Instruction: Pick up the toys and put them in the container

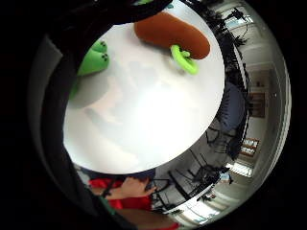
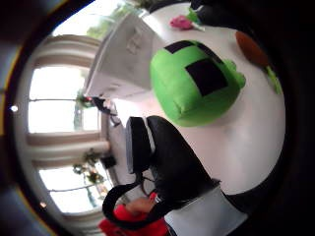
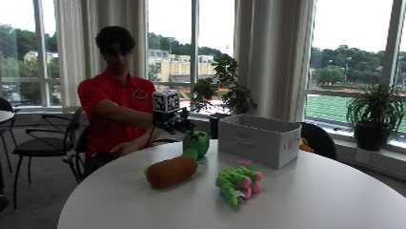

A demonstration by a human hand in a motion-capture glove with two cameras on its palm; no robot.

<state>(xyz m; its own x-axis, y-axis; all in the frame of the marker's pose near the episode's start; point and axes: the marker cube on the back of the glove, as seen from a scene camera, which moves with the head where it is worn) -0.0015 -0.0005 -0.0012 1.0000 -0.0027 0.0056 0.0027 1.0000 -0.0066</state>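
our gloved right hand (image 3: 172,121) hangs open, holding nothing (we'd guess), above the soft, light green block plush (image 3: 196,143); we'd grasp its sides.

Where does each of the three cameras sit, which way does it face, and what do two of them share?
Outside view: across the table, facing the person, gloved right hand above the green cube toy.
Thumb side palm view: looks out at the cube toy and white container; black gloved fingers show.
Little finger side palm view: looks down at the table and carrot toy.
Shared: carrot toy.
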